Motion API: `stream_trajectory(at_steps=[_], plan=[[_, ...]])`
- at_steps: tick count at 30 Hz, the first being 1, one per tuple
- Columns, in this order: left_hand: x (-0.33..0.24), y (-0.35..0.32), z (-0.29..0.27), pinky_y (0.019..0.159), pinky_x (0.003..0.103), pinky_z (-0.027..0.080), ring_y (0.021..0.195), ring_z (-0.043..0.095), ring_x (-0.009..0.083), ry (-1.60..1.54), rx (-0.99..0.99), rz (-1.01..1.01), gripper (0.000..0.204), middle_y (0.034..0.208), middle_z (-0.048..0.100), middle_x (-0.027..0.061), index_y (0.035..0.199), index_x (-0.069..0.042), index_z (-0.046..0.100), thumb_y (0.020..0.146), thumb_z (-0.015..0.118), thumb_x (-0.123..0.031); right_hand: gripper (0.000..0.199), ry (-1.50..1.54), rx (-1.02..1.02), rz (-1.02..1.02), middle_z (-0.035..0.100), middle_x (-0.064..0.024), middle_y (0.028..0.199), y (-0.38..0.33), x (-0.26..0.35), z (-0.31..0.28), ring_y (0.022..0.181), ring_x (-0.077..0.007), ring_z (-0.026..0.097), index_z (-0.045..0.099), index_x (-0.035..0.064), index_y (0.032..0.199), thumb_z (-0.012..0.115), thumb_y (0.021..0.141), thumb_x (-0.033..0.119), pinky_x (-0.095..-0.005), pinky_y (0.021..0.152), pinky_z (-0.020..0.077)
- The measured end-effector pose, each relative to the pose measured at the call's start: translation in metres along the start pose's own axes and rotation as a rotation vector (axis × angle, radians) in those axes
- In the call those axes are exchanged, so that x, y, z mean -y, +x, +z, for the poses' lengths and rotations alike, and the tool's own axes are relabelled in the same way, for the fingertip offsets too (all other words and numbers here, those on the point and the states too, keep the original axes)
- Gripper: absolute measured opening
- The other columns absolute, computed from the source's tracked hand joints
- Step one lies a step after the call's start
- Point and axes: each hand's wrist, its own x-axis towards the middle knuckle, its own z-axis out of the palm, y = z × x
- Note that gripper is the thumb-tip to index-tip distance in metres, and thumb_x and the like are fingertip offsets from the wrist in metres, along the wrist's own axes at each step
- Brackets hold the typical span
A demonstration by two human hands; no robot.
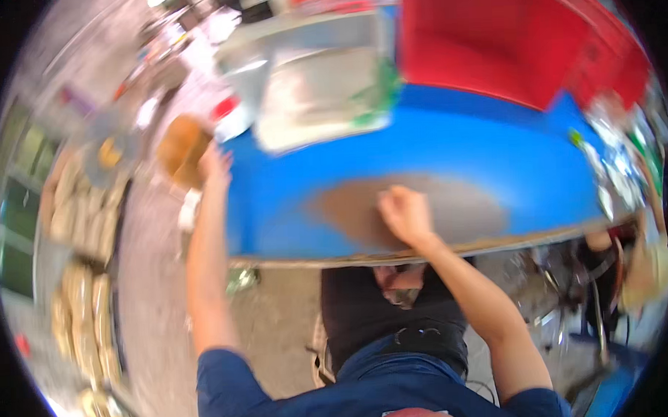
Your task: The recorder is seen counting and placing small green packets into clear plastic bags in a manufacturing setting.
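Note:
Beyond the table's left end, my left hand [215, 165] is closed on the near side of a brown rounded object [179, 146]. Blur hides exactly what that object is. My right hand [408, 215] is curled into a loose fist above the grey-brown worn patch [466, 207] of the blue table [310, 165]. Whatever its fingers hold, if anything, is hidden. A red-and-white container [232, 122] stands close to my left hand, at the table's far left corner.
A pale translucent bin [326, 98] with something green at its right side stands at the table's back. To its right are large red bins [483, 49]. Clear and green plastic packaging [612, 162] lies at the right end. Stacked tan sacks [84, 202] are at far left.

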Motion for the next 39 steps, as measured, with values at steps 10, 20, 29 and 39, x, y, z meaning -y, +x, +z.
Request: stream_trajectory(at_steps=[10,20,29,39], plan=[[-0.076,-0.004,-0.004,0.042,0.029,0.039,0.049,0.054,0.0158,0.204,-0.319,0.204,0.048,0.061,0.056,0.006,0.079,-0.001,0.061,0.095,0.056,-0.046,0.042,0.071,-0.008,-0.103,0.047,-0.0155,0.051,-0.006,0.035,0.024,0.05,-0.0399,0.051,0.044,0.0042,0.061,0.065,0.091,0.024,-0.0478,0.05,0.0392],[-0.064,0.007,-0.044,0.044,0.027,0.033,0.053,0.045,0.0103,0.405,-0.055,0.2,0.047,0.067,0.049,-0.0009,0.09,-0.005,0.064,0.103,0.045,-0.047,0.039,0.08,-0.02,-0.108,0.051,-0.0155,0.053,-0.007,0.032,0.021,0.053,-0.0405,0.055,0.047,0.0056,0.062,0.065,0.09,0.025,-0.0489,0.053,0.0431],[-0.1,-0.12,-0.067,0.047,0.023,0.03,0.055,0.041,0.006,0.288,0.218,0.218,0.038,0.07,0.046,-0.0038,0.082,-0.012,0.055,0.104,0.047,-0.042,0.036,0.099,-0.023,-0.087,0.053,-0.0138,0.054,-0.005,0.026,0.022,0.05,-0.0343,0.054,0.053,0.0042,0.068,0.069,0.089,0.028,-0.0439,0.054,0.045],[-0.119,-0.318,-0.041,0.046,0.022,0.024,0.054,0.036,0.0037,0.305,0.468,0.046,0.037,0.065,0.043,-0.0044,0.073,-0.012,0.05,0.103,0.052,-0.036,0.093,0.389,0.177,-0.441,0.054,-0.0178,0.133,-0.006,0.154,-0.059,0.127,-0.0253,0.052,0.035,0.0032,0.146,0.087,0.075,0.03,-0.0373,0.106,0.0407]])
